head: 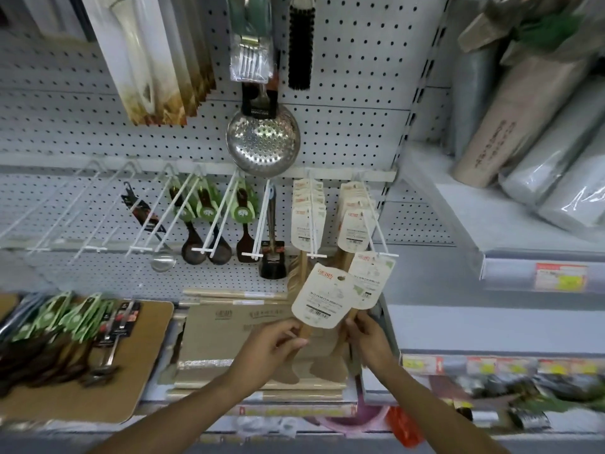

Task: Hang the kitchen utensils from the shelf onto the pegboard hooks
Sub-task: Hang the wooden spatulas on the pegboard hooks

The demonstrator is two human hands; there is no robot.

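Observation:
My left hand (273, 344) grips the wooden handle of a carded wooden utensil (320, 298), its cream card tilted up toward the pegboard hooks. My right hand (368, 339) pinches the handle of a second carded wooden utensil (371, 278), whose card top sits at the tip of the rightmost hook (379, 229). Several matching carded utensils (307, 217) hang on the two right hooks. On the shelf at lower left, loose green-carded dark utensils (65, 326) lie on a brown board (144, 355).
A steel skimmer (263, 139), a black brush (300, 44) and boxed items hang higher up. Bare white hooks (82, 204) stick out at left. Dark spoons and spatulas (209, 224) hang mid-row. Flat cardboard packs (229, 322) lie under my hands. Rolled goods (523, 126) fill the right shelves.

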